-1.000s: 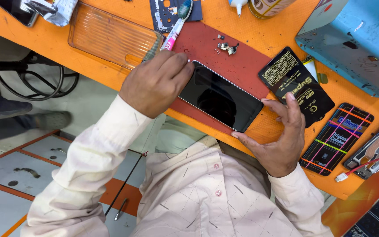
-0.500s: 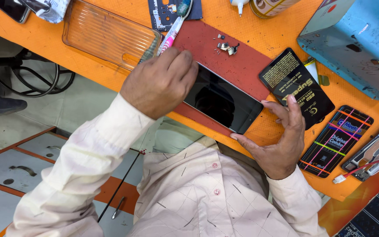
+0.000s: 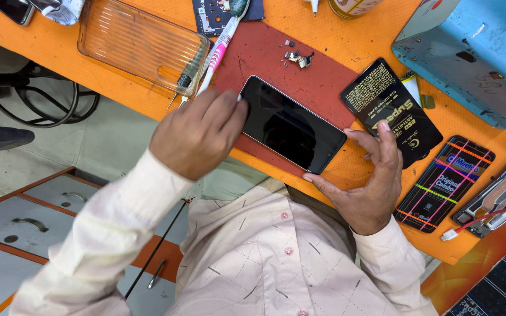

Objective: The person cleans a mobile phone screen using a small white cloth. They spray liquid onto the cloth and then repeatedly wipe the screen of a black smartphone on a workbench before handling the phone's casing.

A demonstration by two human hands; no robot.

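Nearest in: right hand (image 3: 365,186) cupped loosely round the near-right corner of the phone (image 3: 291,124), thumb and forefinger spread and just pinching the edges. Left hand (image 3: 197,133) curled, fingertips bunched on the far-left corner, pressing rather than gripping; can't tell if anything small is tucked under those fingers.

Phone lying flat, screen up, on the red mat (image 3: 300,73) near the front edge of the orange bench (image 3: 376,35). Long axis diagonal, running from far-left down to near-right, near end aimed at the right hand.

Risks, probably: near corner sits close to the bench edge, so a hard push from the left could slide it off toward the lap. Too much fingertip pressure on one corner could crack the glass or smear it. Loose screws (image 3: 298,57) further back on the mat could get swept under and scratch. Pink pen (image 3: 221,47) and clear case (image 3: 142,44) beyond, well out of trouble.
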